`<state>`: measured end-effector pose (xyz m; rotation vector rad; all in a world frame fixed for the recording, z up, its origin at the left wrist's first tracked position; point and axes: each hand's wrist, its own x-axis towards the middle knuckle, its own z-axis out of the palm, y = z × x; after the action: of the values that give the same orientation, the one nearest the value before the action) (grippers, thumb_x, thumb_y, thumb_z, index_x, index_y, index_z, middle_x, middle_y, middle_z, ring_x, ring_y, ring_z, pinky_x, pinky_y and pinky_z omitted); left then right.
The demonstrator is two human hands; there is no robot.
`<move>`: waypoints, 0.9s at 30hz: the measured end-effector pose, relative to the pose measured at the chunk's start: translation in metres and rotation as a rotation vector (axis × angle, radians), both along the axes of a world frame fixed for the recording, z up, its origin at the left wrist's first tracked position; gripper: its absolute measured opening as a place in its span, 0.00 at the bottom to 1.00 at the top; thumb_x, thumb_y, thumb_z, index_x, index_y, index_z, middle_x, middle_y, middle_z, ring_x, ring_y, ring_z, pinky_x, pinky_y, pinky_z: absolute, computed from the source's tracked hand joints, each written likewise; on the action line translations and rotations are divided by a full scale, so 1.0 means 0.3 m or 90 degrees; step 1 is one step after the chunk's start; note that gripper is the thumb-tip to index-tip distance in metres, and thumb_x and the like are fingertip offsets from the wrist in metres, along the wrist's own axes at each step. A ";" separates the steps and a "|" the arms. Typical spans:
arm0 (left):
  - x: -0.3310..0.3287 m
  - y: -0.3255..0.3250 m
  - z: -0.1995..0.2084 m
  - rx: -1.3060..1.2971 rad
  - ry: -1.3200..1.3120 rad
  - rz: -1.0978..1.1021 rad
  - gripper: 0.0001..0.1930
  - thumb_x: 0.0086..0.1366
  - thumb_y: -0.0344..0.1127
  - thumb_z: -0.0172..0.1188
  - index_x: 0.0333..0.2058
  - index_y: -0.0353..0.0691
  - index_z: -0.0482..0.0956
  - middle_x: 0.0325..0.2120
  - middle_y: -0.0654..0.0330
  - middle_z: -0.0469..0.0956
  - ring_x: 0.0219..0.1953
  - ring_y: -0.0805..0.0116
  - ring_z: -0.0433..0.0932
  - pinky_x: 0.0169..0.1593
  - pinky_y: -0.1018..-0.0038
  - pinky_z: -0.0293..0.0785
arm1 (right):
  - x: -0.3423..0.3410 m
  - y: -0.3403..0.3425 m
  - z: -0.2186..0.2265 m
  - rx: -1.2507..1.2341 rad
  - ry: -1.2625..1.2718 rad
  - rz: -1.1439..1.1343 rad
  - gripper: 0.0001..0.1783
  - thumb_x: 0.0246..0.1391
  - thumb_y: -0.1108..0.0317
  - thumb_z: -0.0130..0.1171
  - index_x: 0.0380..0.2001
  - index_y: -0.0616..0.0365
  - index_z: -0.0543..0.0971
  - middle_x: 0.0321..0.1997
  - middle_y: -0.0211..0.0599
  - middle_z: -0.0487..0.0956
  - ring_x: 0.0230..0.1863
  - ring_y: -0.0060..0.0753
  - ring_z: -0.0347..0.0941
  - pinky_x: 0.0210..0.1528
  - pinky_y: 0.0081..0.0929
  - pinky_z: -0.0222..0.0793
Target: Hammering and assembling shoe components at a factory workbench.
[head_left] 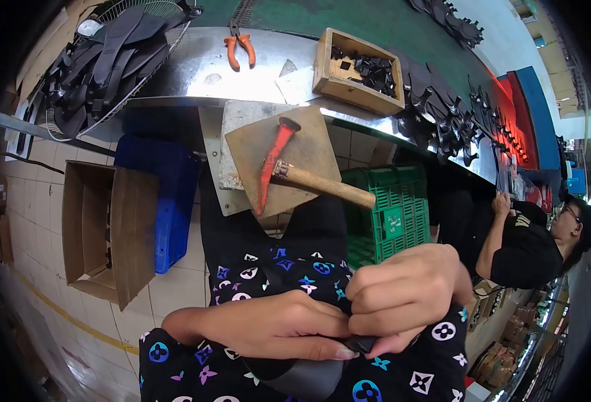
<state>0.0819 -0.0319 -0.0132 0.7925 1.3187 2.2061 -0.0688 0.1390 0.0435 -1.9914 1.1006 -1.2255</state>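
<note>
Close to my body, both hands are together over my patterned black clothing. My left hand point(282, 325) is closed, its thumb and fingers on a dark, smooth, curved shoe piece point(302, 378) that shows below it. My right hand point(406, 291) has its fingers curled, meeting the left fingertips at a small black end point(361, 344) of what seems the same piece. Most of it is hidden by the hands. Beyond them a hammer point(332, 188) with a red head and wooden handle lies on a tan square pad point(245, 144), which rests on a pale block point(232, 167).
On the metal-edged bench point(202, 74) are orange-handled pliers point(249, 48), a wooden box point(359, 89) of small black parts and a wire basket point(145, 84) of black soles. Below stand a cardboard box point(135, 234), a blue bin point(175, 208) and a green crate point(409, 214). A person point(527, 244) sits right.
</note>
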 end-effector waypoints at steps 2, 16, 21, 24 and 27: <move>-0.008 -0.001 0.011 0.002 -0.001 -0.030 0.16 0.69 0.32 0.59 0.50 0.25 0.78 0.42 0.42 0.79 0.44 0.45 0.79 0.48 0.65 0.74 | -0.006 0.002 0.025 0.045 0.052 0.074 0.16 0.58 0.67 0.66 0.31 0.76 0.78 0.29 0.46 0.73 0.30 0.42 0.72 0.27 0.27 0.72; 0.052 0.019 0.042 -0.192 0.057 0.266 0.10 0.69 0.31 0.59 0.43 0.29 0.79 0.35 0.47 0.78 0.38 0.51 0.80 0.42 0.64 0.76 | 0.049 0.074 -0.052 0.087 -0.068 -0.166 0.22 0.55 0.71 0.62 0.52 0.73 0.77 0.52 0.53 0.80 0.55 0.51 0.77 0.57 0.46 0.69; 0.034 0.049 0.060 -0.284 0.158 0.392 0.11 0.66 0.30 0.62 0.41 0.26 0.78 0.38 0.45 0.79 0.41 0.48 0.80 0.45 0.64 0.77 | 0.157 0.103 -0.143 0.030 -0.234 -0.312 0.17 0.53 0.77 0.59 0.47 0.72 0.81 0.48 0.55 0.83 0.57 0.53 0.78 0.67 0.58 0.58; 0.035 0.078 0.051 -0.346 0.211 0.425 0.11 0.64 0.29 0.63 0.41 0.27 0.79 0.38 0.45 0.80 0.42 0.48 0.80 0.47 0.64 0.77 | 0.216 0.112 -0.160 -0.006 -0.280 -0.412 0.16 0.52 0.80 0.54 0.44 0.72 0.82 0.46 0.56 0.83 0.55 0.54 0.79 0.67 0.62 0.59; 0.023 0.105 0.046 -0.392 0.185 0.394 0.12 0.63 0.28 0.63 0.43 0.27 0.79 0.41 0.43 0.80 0.46 0.46 0.80 0.50 0.63 0.77 | 0.243 0.126 -0.200 -0.021 -0.306 -0.495 0.15 0.53 0.77 0.52 0.40 0.74 0.83 0.43 0.61 0.83 0.51 0.58 0.80 0.68 0.64 0.55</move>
<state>0.0889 -0.0003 0.0005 0.5093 2.4909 1.9129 0.0040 0.1769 -0.0165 -1.1713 1.6410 -1.9751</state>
